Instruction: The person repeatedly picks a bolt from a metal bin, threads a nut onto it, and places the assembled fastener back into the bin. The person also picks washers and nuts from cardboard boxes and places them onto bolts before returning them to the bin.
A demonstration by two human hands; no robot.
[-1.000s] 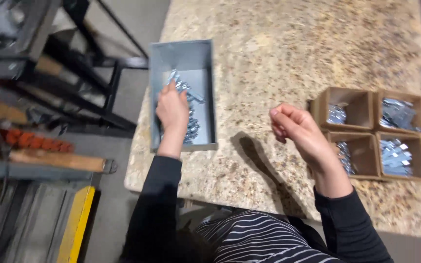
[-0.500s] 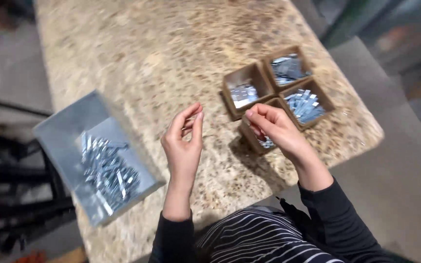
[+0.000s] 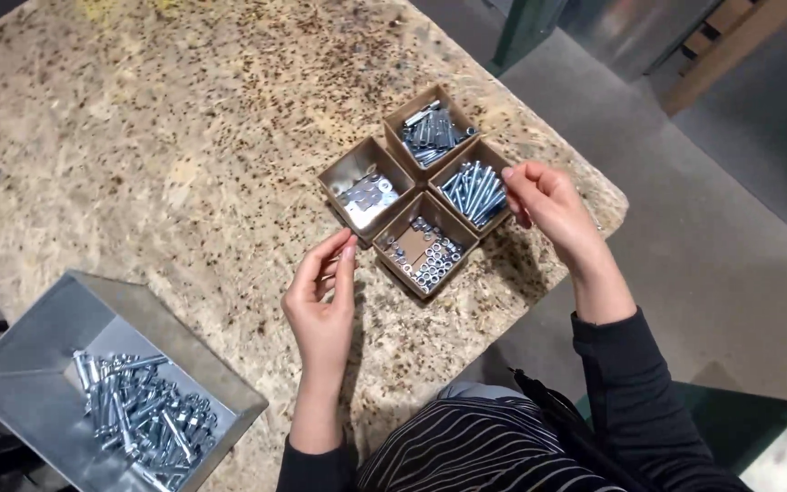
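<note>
My left hand (image 3: 323,301) reaches up to the corner where the washer box (image 3: 364,189) meets the nut box (image 3: 424,252). Its thumb and forefinger are pressed together; whether they pinch something small is hidden. My right hand (image 3: 550,206) hovers at the right edge of the box of long bolts (image 3: 475,191), fingers curled and slightly apart, with nothing visible in them. A fourth cardboard box with short bolts (image 3: 430,133) completes the square of boxes. All stand on a speckled stone table (image 3: 166,155).
A grey metal tray (image 3: 43,351) holding a heap of mixed bolts sits at the table's near-left corner, partly over the edge. The table's right edge drops to a grey floor (image 3: 730,237). Wooden and metal pieces lean at the top right.
The view swung from the metal tray to the boxes. My left hand left the tray and came to the washer and nut boxes. My right hand moved out to the long-bolt box.
</note>
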